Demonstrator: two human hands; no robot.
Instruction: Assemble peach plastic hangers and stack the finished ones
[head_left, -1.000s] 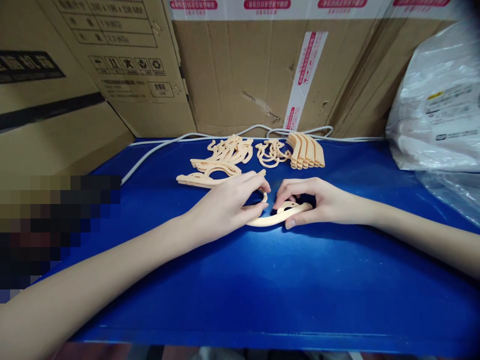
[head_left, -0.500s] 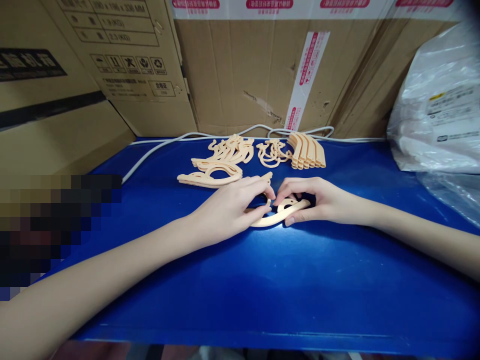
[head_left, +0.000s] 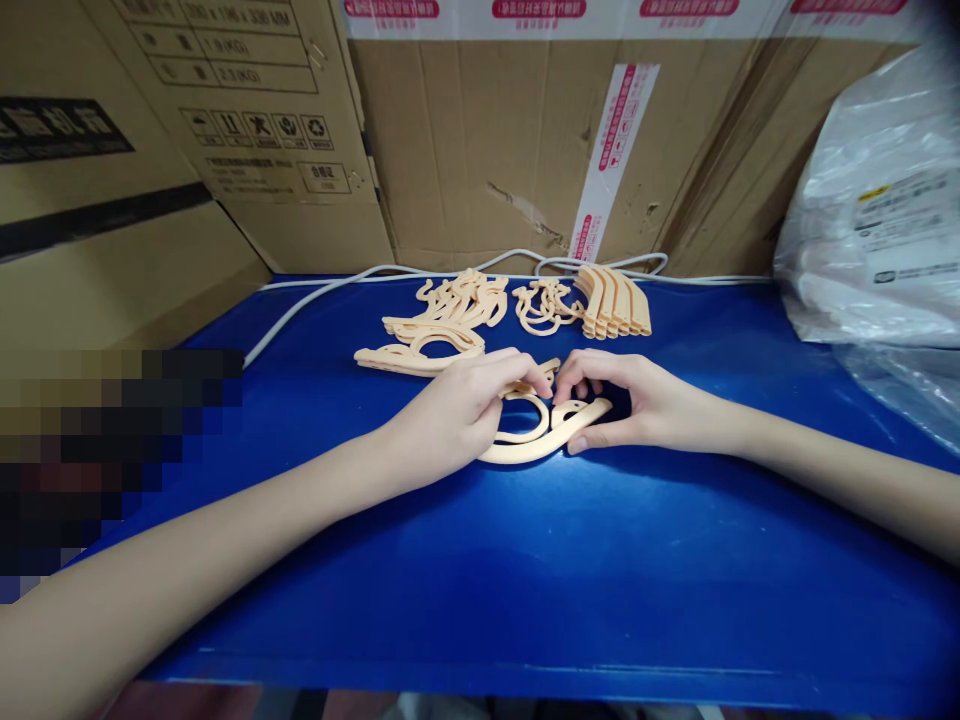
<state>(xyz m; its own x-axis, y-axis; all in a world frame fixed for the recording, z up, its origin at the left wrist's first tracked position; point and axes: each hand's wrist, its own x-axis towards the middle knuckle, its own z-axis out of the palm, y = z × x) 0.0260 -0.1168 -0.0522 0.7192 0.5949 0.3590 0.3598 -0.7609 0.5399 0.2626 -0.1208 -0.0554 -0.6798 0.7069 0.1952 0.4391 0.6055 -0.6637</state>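
A beige plastic folding clothes hanger [head_left: 521,454] with a curved lower arm and a rounded loop lies low over the blue table, between my two hands. My left hand [head_left: 476,405] is closed around its left part, fingers curled over the top; my palm hides that end. At the other end, my right hand [head_left: 626,395] pinches the hanger's right arm, thumb in front and fingers behind. Just beyond my left hand rests a stack of folded hangers [head_left: 427,357], partly covered by that hand.
Behind are a pile of beige hanger pieces [head_left: 465,297], several hooks [head_left: 541,310] and a neat row of curved arms [head_left: 613,302]. A white cable [head_left: 337,283] runs along cardboard boxes [head_left: 480,150]. A plastic bag [head_left: 870,220] stands at right on the blue table [head_left: 562,590].
The hanger has shifted slightly left and toward me, showing more of its loop. My left thumb has drawn back from the middle; my right hand keeps its pinch.
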